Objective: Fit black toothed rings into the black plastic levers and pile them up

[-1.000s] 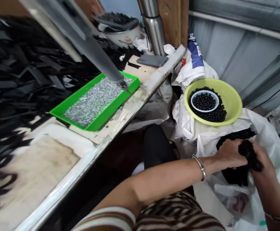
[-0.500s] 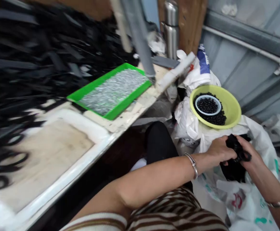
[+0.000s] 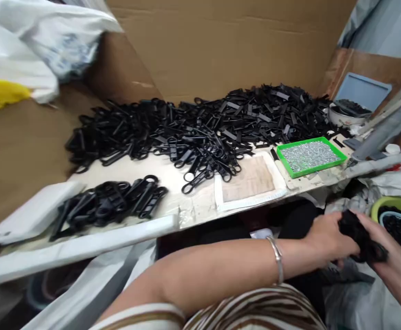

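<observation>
My left hand [image 3: 329, 238] is closed on a bunch of black plastic parts [image 3: 360, 236], some with ring-shaped ends. From the other side my right hand [image 3: 381, 236] grips the same bunch. Blur hides how many parts are in it. Both hands are over my lap at the lower right, off the table's front edge. Beside the right hand stands a yellow-green basin [image 3: 381, 204] of small black pieces, with a light blue bowl [image 3: 382, 217] set in it.
Across the worktable [image 3: 173, 201] lies a big heap of black plastic parts [image 3: 200, 119]. A smaller pile [image 3: 111, 201] is at the left front. A green tray [image 3: 290, 170] of thin silvery pieces sits right of a white-rimmed board [image 3: 248, 178]. A grey post [image 3: 382, 133] stands at the right.
My view has swung left, bringing the whole worktable and its black heaps into sight. My hands have come away from over the white bags beside the basin, still holding the black bunch.
</observation>
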`<move>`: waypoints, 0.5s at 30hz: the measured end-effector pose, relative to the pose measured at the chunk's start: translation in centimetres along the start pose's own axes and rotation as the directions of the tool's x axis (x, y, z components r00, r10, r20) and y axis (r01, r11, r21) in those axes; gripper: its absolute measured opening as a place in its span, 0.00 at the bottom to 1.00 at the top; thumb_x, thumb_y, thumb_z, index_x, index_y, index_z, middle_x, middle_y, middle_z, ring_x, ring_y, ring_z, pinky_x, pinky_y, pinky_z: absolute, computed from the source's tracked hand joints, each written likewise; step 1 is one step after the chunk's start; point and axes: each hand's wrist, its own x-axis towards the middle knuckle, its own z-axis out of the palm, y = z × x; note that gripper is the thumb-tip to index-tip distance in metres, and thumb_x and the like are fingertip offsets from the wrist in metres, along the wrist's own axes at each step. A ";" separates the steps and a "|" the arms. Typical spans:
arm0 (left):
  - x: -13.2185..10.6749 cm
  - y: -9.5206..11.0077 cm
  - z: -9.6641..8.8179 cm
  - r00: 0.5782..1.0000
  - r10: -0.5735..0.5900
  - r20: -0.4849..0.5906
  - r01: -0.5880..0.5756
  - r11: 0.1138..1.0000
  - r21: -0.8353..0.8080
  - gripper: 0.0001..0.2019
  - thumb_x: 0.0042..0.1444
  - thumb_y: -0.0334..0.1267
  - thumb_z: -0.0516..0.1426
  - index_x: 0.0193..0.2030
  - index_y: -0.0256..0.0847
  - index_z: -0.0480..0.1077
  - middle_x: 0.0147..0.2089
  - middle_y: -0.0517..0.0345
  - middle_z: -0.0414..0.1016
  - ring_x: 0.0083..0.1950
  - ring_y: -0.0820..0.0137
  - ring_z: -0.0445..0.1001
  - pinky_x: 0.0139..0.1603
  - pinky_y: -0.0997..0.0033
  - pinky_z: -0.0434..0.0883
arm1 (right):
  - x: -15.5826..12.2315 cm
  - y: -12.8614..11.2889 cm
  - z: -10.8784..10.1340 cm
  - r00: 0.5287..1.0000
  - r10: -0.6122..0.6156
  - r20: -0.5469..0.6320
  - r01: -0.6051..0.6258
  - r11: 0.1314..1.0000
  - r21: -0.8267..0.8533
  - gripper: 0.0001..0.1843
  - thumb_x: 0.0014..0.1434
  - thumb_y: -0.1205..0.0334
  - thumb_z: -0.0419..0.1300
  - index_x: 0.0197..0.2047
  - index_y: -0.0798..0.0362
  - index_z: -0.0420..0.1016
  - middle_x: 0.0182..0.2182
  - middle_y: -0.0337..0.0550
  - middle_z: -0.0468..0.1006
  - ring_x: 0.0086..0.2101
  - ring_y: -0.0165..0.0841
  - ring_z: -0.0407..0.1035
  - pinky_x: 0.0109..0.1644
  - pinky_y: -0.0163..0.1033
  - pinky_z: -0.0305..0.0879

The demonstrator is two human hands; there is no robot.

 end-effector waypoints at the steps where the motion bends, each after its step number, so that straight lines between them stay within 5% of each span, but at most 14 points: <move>1: -0.7 0.7 -1.7 0.998 0.042 -0.045 -0.044 0.998 -0.045 0.26 0.35 0.30 0.62 0.46 0.42 0.71 0.26 0.67 0.67 0.16 0.78 0.64 0.13 0.79 0.65 | 0.9 -1.8 1.9 0.996 0.065 0.056 -0.068 0.996 0.053 0.11 0.47 0.52 0.63 0.29 0.49 0.78 0.27 0.43 0.79 0.28 0.40 0.73 0.26 0.40 0.67; 4: -2.2 2.6 -7.0 0.967 0.150 -0.204 -0.178 0.976 -0.124 0.26 0.38 0.27 0.60 0.48 0.42 0.69 0.26 0.68 0.66 0.16 0.79 0.62 0.13 0.80 0.63 | 3.9 -6.3 7.9 0.977 -0.053 0.208 0.031 0.994 0.107 0.10 0.47 0.53 0.63 0.28 0.51 0.76 0.27 0.38 0.76 0.29 0.33 0.70 0.29 0.35 0.65; 7: -2.1 3.5 -12.4 0.900 0.210 -0.383 -0.238 0.971 -0.027 0.26 0.40 0.25 0.59 0.50 0.41 0.68 0.28 0.66 0.67 0.18 0.79 0.63 0.15 0.81 0.64 | 7.5 -8.6 14.5 0.950 -0.136 0.282 0.113 0.989 0.096 0.11 0.44 0.54 0.64 0.22 0.51 0.70 0.22 0.35 0.71 0.27 0.31 0.66 0.28 0.34 0.62; 12: 0.7 2.5 -20.6 0.799 0.289 -0.527 -0.241 0.957 0.159 0.27 0.44 0.26 0.58 0.54 0.38 0.67 0.28 0.64 0.69 0.25 0.72 0.70 0.25 0.72 0.72 | 13.4 -8.4 23.9 0.923 -0.276 0.270 0.279 0.960 0.027 0.14 0.47 0.49 0.58 0.25 0.52 0.73 0.25 0.39 0.75 0.30 0.34 0.70 0.34 0.38 0.66; 15: 2.3 1.0 -23.6 0.727 0.403 -0.555 -0.265 0.911 0.315 0.28 0.42 0.25 0.59 0.55 0.39 0.69 0.38 0.57 0.73 0.42 0.63 0.76 0.46 0.61 0.76 | 15.6 -7.3 26.5 0.895 -0.336 0.292 0.363 0.931 -0.041 0.18 0.50 0.47 0.56 0.32 0.53 0.77 0.33 0.42 0.80 0.38 0.38 0.73 0.43 0.42 0.68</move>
